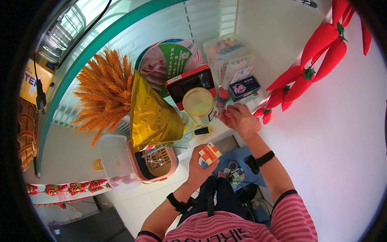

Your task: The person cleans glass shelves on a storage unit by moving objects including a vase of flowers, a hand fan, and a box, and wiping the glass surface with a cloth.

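Note:
My left hand grips a small orange-and-cream carton that bears printed writing. Its printed face is turned up towards me. Farther out, my right hand reaches over the glass shelf by the white wall. Its fingers close on a reddish-pink, soft-looking thing, partly hidden by the hand; what it is exactly I cannot tell. Just left of that hand stands a clear tub with a cream lid. Beyond the fingers lies a dark blue tin with pink printing.
A gold foil pouch and dried wheat ears crowd the shelf's left. Behind are a red-framed screen and clear plastic boxes. Red fabric chillies hang at right. Below stand an open-lidded pink basket and a blue stool.

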Tool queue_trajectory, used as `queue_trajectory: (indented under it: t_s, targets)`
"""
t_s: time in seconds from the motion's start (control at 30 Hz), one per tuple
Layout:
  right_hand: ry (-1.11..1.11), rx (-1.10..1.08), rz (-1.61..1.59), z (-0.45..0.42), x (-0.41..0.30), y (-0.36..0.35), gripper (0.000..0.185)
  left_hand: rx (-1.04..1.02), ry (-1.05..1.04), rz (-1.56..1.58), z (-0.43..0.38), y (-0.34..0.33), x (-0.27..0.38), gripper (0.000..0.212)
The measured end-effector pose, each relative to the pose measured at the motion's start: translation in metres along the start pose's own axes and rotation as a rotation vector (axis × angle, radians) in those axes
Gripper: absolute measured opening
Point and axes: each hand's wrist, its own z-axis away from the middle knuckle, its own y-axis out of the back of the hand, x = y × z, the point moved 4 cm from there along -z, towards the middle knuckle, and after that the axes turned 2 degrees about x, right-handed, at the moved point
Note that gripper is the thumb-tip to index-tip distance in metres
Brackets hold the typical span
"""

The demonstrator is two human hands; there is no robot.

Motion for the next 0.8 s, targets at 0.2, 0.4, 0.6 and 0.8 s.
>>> queue_trajectory:
  t_s: [0.2, 0.4, 0.6, 0.8]
  targets:
    - [-0.203, -0.081, 0.221, -0.008, 0.030, -0.001, 0.026, -0.017, -0.032, -0.027, 0.002, 0.001, 0.005, 0.048]
    - [-0.201, -0.189, 0.260, -0.016, 0.016, 0.008, 0.019, -0.032, -0.032, 0.004, 0.000, 0.001, 0.003, 0.048]
    - [0.003, -0.126, -0.066, 0.001, -0.012, 0.000, 0.021, -0.025, -0.009, -0.017, -0.005, -0.001, -0.004, 0.049]
    - [-0.683, 0.132, -0.436, 0.060, 0.052, -0.034, 0.014, -0.030, -0.005, -0.023, -0.005, 0.003, -0.003, 0.050]
